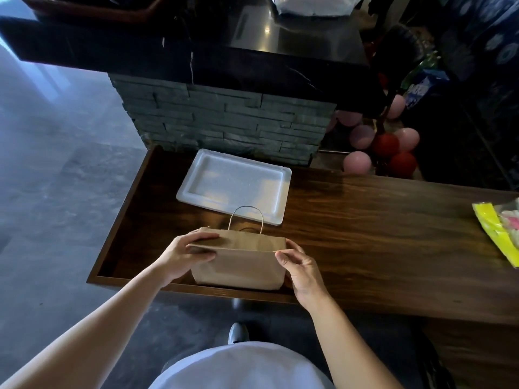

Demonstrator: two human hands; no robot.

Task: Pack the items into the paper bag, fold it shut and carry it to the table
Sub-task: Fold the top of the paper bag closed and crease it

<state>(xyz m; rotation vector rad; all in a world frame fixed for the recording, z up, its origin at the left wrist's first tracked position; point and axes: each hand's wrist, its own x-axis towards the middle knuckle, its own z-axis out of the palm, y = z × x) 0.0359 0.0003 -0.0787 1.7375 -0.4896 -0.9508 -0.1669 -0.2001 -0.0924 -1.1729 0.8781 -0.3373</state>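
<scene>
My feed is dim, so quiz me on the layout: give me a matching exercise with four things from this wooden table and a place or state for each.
Things:
1. paper bag
2. white tray
3. yellow packet
4. bag handle

Places or states:
A. at the table's far right edge
B. standing up in a loop
C. held between both hands, top folded over
D. lying empty behind the bag

Pairs: 1-C, 2-D, 3-A, 4-B

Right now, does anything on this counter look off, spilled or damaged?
Nothing stands out. The paper bag stands upright and intact on the wooden table, its top folded over and held at each end by the left hand and right hand. The white tray behind it lies flat and empty, with no spills.
</scene>
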